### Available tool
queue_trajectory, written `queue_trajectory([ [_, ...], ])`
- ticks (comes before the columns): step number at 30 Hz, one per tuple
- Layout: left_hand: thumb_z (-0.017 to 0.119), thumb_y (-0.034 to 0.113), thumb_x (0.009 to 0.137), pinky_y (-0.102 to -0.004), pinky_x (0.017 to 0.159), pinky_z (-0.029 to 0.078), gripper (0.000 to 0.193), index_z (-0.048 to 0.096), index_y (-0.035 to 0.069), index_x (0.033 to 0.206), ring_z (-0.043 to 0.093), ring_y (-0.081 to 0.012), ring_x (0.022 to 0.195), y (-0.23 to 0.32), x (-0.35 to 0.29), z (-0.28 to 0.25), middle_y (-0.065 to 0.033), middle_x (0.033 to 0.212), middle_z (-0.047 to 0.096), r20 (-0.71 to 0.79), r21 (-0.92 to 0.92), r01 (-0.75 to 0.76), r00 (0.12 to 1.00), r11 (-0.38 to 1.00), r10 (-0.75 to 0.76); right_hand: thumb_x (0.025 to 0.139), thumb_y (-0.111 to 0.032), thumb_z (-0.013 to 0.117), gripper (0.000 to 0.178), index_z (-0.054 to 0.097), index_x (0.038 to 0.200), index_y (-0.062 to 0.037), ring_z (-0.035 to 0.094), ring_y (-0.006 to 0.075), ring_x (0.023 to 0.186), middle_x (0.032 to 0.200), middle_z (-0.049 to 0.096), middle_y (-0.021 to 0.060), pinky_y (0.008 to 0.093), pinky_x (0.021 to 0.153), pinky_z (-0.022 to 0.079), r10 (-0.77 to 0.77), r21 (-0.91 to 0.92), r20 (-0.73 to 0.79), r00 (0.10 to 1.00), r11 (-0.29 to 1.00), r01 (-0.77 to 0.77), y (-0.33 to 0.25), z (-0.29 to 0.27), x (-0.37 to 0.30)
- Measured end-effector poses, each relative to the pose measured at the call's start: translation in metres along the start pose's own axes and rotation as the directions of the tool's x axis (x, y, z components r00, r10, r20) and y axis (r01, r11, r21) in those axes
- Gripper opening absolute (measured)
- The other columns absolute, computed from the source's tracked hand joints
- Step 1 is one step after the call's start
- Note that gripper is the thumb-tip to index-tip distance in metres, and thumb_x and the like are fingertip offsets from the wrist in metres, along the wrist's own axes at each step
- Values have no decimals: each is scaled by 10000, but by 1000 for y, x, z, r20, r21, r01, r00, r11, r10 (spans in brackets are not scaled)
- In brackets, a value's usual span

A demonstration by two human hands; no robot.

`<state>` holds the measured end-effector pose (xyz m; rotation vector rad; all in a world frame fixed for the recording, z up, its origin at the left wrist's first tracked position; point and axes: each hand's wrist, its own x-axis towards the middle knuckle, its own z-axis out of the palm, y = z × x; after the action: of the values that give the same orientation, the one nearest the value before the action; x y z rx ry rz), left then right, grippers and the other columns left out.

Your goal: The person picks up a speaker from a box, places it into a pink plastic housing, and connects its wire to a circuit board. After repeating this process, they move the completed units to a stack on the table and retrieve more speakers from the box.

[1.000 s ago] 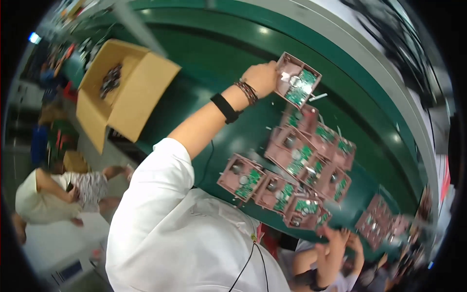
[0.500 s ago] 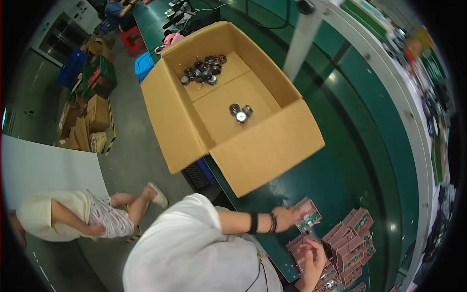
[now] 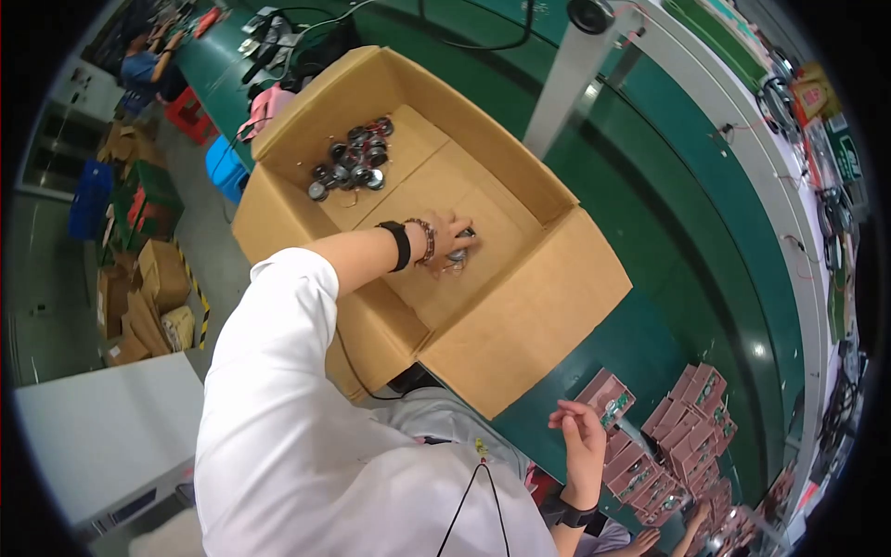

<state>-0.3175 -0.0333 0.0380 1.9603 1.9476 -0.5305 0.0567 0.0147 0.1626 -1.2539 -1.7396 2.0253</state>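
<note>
My left hand [image 3: 444,243] is reaching down into a large open cardboard box [image 3: 520,325]. Its fingers close around small round metal parts [image 3: 458,254] on the box floor; how many are in its grasp is hidden. A heap of similar silver-and-black round parts [image 3: 353,160] with thin wires lies in the far left corner of the box. In front of the box my right hand [image 3: 580,429] hovers with loosely bent fingers apart and nothing visible in it. Beside it is a pinkish plastic housing [image 3: 609,395] with a green circuit board inside.
More pink housings [image 3: 682,427] are piled on the green table [image 3: 580,357] at the right. Another person's hands [image 3: 642,541] show near the bottom edge. A grey post [image 3: 566,84] rises behind the box. A seated person [image 3: 141,65] is far left, near a red stool [image 3: 190,116].
My left hand has left the pink housing and reached into the box onto the round parts. My right hand stays near the housings. The person walking at the left is out of view.
</note>
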Motion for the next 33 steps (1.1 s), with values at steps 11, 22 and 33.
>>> queue_trajectory([
  [11,779,274,614,-364,821,450,621,457,111,1119,493,-323,973,-53,20,35,-145,1059,425,-403,-582,-67,889,810,-217,869,-55,489,194,539,1035,31,553,135,778,854,586,78,249,734,444,-10,3,-80,997,1000,10,29,-6,-5],
  [22,715,295,613,-362,674,497,533,514,142,1082,548,-277,879,175,-44,-122,-93,1026,481,-609,-493,-583,762,646,223,896,-464,389,530,399,1255,-73,495,256,1091,1245,448,127,405,893,422,34,905,276,961,326,-271,60,18,57],
  [33,674,259,693,-396,723,465,576,439,76,1186,535,-329,886,-22,-43,-64,-155,981,521,-522,-561,146,701,815,-485,848,-413,525,417,528,1124,-100,574,213,836,972,597,67,354,648,497,395,879,58,917,415,-235,149,-3,81],
])
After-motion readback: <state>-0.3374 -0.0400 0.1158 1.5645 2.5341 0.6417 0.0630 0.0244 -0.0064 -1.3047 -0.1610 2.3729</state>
